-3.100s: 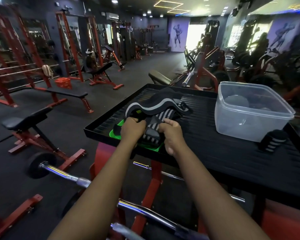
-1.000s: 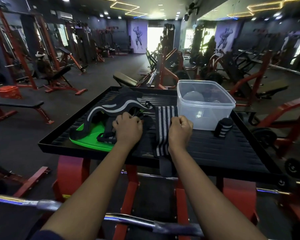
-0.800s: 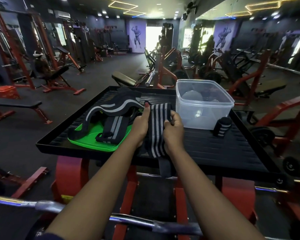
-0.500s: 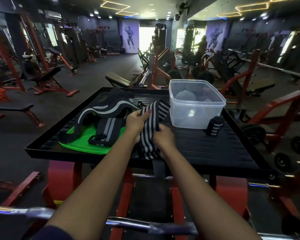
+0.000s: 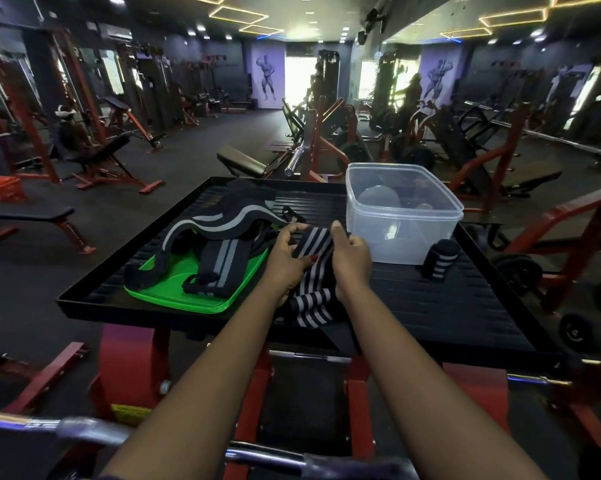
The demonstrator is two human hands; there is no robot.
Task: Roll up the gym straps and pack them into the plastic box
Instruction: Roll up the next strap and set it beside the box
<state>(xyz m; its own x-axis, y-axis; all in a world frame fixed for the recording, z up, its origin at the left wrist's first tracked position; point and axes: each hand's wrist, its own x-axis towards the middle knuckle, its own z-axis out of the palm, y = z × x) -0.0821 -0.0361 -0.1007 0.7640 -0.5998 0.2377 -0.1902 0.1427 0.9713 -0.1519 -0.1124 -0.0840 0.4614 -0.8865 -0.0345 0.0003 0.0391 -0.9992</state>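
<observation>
A black strap with white stripes (image 5: pixel 311 268) lies bunched on the near middle of the black tray table (image 5: pixel 430 306). My left hand (image 5: pixel 285 258) grips its left edge and my right hand (image 5: pixel 349 258) grips its right edge, both near the strap's far end. The clear plastic box (image 5: pixel 401 211) stands open at the back right of the tray. A rolled striped strap (image 5: pixel 439 259) stands upright in front of the box. More straps (image 5: pixel 216 230) are piled at the left on a green lid (image 5: pixel 174 289).
The tray rests on a red metal frame (image 5: pixel 129 368). A chrome barbell (image 5: pixel 94 434) crosses below my arms. Benches and red racks stand on the dark floor to the left and right. A person sits on a bench (image 5: pixel 94 157) at the far left.
The striped strap was pulled off the pile to the middle of the tray. Both hands have closed in on its far end and gathered it. The camera view shifted right.
</observation>
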